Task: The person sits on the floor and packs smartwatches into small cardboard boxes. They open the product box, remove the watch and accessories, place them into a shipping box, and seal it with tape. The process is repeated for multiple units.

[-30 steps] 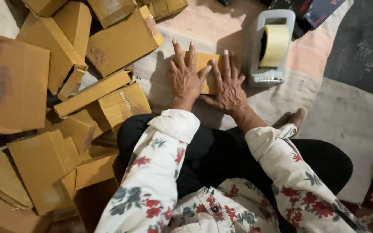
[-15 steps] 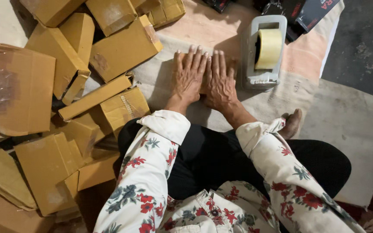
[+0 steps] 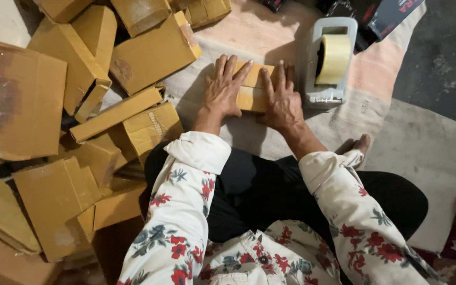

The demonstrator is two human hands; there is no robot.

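A small brown cardboard box (image 3: pixel 252 89) lies on the cloth-covered floor in front of my crossed legs. My left hand (image 3: pixel 224 89) rests flat on its left side with fingers spread. My right hand (image 3: pixel 282 100) lies flat against its right side, fingers together and pointing away from me. Both palms press down on the box; neither hand grips it. Both sleeves are white with red and blue flowers.
A grey tape dispenser (image 3: pixel 331 58) with a pale yellow roll stands just right of the box. A heap of several brown cardboard boxes (image 3: pixel 80 121) fills the left side. A bare foot (image 3: pixel 359 145) shows at right, a dark package (image 3: pixel 381 13) at top right.
My hands slid apart again, uncovering the middle of the box top. The view has shifted slightly closer.
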